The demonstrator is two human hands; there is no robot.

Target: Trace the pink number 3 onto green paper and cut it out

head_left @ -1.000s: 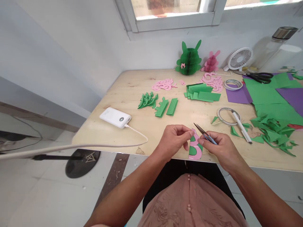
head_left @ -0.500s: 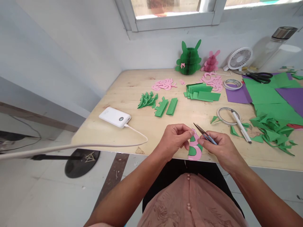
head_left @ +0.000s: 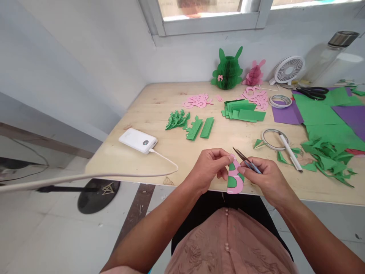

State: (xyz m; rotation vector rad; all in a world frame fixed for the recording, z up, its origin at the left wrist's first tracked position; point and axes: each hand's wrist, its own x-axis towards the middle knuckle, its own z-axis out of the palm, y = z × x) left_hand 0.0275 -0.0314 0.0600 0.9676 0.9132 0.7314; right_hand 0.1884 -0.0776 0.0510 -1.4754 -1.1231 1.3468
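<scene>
At the table's front edge, my left hand (head_left: 213, 167) pinches the top of a pink curved paper cutout (head_left: 236, 186) shaped like a 3. Green paper (head_left: 232, 182) shows behind the cutout and through its gaps. My right hand (head_left: 264, 173) is closed around small blue-handled scissors (head_left: 247, 161), whose dark pointed blades aim up and left beside the cutout's top. Its thumb and fingertips also touch the cutout's right side. Further back lie folded green strips (head_left: 207, 127) and a pile of cut green shapes (head_left: 176, 120).
A white power bank (head_left: 137, 140) with a cable lies left. Rightward are a tape roll (head_left: 264, 141), a white pen (head_left: 291, 152) and green scraps (head_left: 327, 160). Behind stand a green paper rabbit (head_left: 227, 72), a pink one (head_left: 254, 74) and a fan (head_left: 288, 71). Black scissors (head_left: 312, 92) rest right.
Hardly anything differs. Both hands keep their hold on the cutout and scissors, and the view has shifted very slightly.
</scene>
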